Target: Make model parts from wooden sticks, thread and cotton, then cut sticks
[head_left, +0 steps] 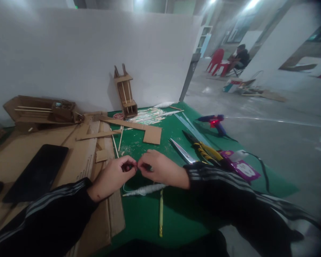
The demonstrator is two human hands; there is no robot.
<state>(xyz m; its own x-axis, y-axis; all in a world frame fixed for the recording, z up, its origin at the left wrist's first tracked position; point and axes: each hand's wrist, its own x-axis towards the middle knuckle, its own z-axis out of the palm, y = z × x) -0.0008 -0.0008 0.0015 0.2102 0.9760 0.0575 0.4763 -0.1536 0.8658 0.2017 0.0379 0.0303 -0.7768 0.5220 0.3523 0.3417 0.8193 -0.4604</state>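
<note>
Over the green table, my left hand point(117, 174) and my right hand point(159, 167) meet with their fingertips pinched almost together. Just below them lies a stick wound with white thread point(146, 190). From its left end a thin loose strand rises toward my left hand, which is closed on it. Whatever my right fingers pinch is too small to make out. A yellow-green pen-like tool point(161, 214) lies under the wound stick, pointing toward me. Right of my hands are silver scissors point(182, 150), partly hidden by my sleeve, and yellow-black pliers point(203, 148).
A glue gun point(215, 122) with a red light and a purple packet point(243, 169) lie at right. Cardboard sheets point(96, 214), a black phone-like slab point(37, 171) and a cardboard model point(48, 110) occupy the left. Another cardboard model point(125, 92) leans on the white panel. A person point(240, 59) sits far off.
</note>
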